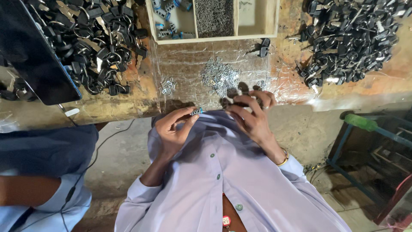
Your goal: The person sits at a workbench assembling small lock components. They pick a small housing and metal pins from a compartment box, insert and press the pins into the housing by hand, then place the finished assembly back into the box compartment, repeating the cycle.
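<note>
Nearest cam: pale lilac buttoned shirt (223,180) filling lower frame, arms coming up from it.

L hand (171,131) pinching a small blue-and-silver cylinder part (196,111) between thumb and fingertips, holding it at bench edge, just off the shirt front.

R hand (251,114) curling fingers down over loose small metal pins (219,77) on the plastic-covered bench (184,64); fingertips bunching together, prob. picking one up, can't tell if one is gripped yet.

Step, by my read: fitting pins into the cylinder. Next move needs R fingertips bringing one pin across to L, fine alignment w/ the part.

Farther: wooden tray (214,38) w/ compartments; black-headed key piles both sides, left pile (92,43), right pile (349,38).
</note>
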Tool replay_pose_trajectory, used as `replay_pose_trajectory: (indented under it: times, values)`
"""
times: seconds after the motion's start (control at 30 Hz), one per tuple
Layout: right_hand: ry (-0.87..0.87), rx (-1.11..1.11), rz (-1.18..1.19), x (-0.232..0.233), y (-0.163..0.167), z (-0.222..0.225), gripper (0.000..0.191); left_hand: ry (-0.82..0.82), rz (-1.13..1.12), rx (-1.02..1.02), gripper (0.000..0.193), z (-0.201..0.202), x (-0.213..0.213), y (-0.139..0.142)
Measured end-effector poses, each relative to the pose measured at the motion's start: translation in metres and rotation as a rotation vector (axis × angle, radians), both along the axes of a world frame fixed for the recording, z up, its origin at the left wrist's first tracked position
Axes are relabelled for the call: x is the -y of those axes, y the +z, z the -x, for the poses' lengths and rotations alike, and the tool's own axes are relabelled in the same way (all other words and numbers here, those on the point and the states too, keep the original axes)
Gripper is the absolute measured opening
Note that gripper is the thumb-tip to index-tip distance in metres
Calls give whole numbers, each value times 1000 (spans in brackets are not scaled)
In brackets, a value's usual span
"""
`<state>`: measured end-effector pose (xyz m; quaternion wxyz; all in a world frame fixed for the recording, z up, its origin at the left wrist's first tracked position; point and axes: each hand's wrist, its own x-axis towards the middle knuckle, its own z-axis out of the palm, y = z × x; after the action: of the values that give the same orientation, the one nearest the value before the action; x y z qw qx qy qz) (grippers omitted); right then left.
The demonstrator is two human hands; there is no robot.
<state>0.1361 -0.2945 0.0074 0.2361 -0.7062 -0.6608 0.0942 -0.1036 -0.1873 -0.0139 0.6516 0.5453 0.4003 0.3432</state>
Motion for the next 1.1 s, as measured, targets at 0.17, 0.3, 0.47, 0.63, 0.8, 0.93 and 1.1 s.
replay_pose_trajectory:
  times: [0.17,0.3,0.47,0.63,0.8,0.93,1.1]
  values:
    - [-80,-29,-4,-8,6,6,30,26,-11,14,24,-1,2,-13]
    - [-37,-14,-54,-9,8,2,31,29,-37,21,25,-1,3,-18]
    - [57,6,-80,-8,8,-3,26,30,-50,2,24,-2,3,-17]
    - [41,-257,-42,-19,5,9,26,21,-90,-13,23,-4,0,-17]
    - [-7,-499,-159,-41,4,28,19,50,-84,13,22,-8,1,-22]
    - [-4,-585,-116,-52,6,37,18,41,-39,11,21,-7,2,-26]
    - [-198,-810,40,-56,4,50,21,35,-83,24,20,-7,4,-28]
